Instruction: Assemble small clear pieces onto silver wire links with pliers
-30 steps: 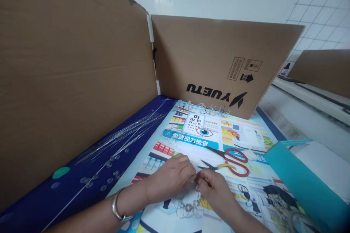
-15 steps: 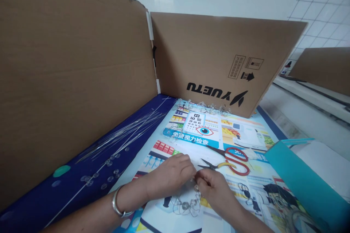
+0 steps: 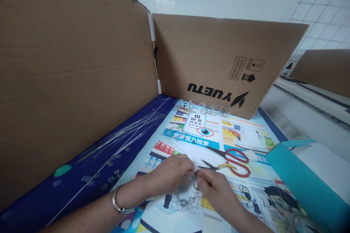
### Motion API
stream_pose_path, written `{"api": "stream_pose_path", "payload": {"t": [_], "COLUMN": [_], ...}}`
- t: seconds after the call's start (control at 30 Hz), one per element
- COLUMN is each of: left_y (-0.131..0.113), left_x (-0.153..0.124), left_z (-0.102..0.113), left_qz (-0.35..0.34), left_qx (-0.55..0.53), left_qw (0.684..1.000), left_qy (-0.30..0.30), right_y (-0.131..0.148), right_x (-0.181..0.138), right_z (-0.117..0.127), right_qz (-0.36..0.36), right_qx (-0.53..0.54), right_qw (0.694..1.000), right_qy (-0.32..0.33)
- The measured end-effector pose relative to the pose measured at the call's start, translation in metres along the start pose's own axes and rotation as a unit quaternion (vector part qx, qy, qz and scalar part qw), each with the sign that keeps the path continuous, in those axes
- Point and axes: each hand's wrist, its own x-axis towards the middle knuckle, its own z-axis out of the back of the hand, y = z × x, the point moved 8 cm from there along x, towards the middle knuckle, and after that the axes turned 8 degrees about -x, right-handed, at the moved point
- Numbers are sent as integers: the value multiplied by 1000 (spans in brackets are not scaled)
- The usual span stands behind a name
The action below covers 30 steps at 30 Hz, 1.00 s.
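My left hand (image 3: 175, 170), with a silver bangle (image 3: 117, 200) at the wrist, is closed in a pinch over the printed sheet. Close beside it, my right hand (image 3: 212, 185) is pinched too. Between them hangs a piece of thin wire strung with clear beads (image 3: 184, 201), its looped wire end lying low toward me. Both hands grip its upper part; my fingers hide the exact spot. Just beyond my right hand lie dark-tipped pliers (image 3: 218, 166) with a yellow and red handle. Red-handled scissors (image 3: 232, 156) rest right behind the pliers.
Cardboard panels stand on the left (image 3: 82, 62) and at the back (image 3: 207, 54). Straight wires (image 3: 125, 131), loose clear beads (image 3: 111, 162) and a green disc (image 3: 62, 170) lie on the blue surface. Beaded wire pieces (image 3: 213, 109) line the back panel. A teal box (image 3: 303, 178) is at right.
The fingers of both hands have shifted slightly around the wire, and more of the beaded part shows between them. The pliers and scissors stay put.
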Motion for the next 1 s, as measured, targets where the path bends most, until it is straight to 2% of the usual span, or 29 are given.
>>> {"api": "stream_pose_path", "payload": {"t": [0.1, 0.17, 0.23, 0.33, 0.43, 0.5, 0.63, 0.8, 1.0], "left_y": [-1, -2, -1, 7, 18, 22, 24, 24, 20], "left_x": [0, 0, 1, 0, -1, -2, -2, 0, 2], "left_z": [3, 5, 6, 5, 4, 4, 4, 5, 7], "left_qz": [-3, -1, 5, 36, 72, 79, 79, 89, 68], "left_qx": [0, -1, 6, 24, 28, 29, 21, 16, 15], "left_qw": [1000, 1000, 1000, 999, 996, 995, 996, 996, 998], "left_qy": [-2, -9, -14, -24, -46, -51, -47, -27, -14], "right_y": [3, 4, 4, -3, -11, -15, -24, -32, -18], "right_x": [-1, -1, -2, -2, -5, -7, -10, -8, -10], "right_z": [13, 33, 60, 89, 104, 102, 84, 72, 58], "right_qz": [12, 20, 11, -4, -8, 7, 40, 26, 51], "right_qx": [-74, -157, -262, -375, -427, -436, -436, -457, -471], "right_qw": [997, 987, 962, 925, 904, 900, 897, 887, 879], "right_qy": [-10, -43, -82, -65, -26, 4, 57, 63, 57]}}
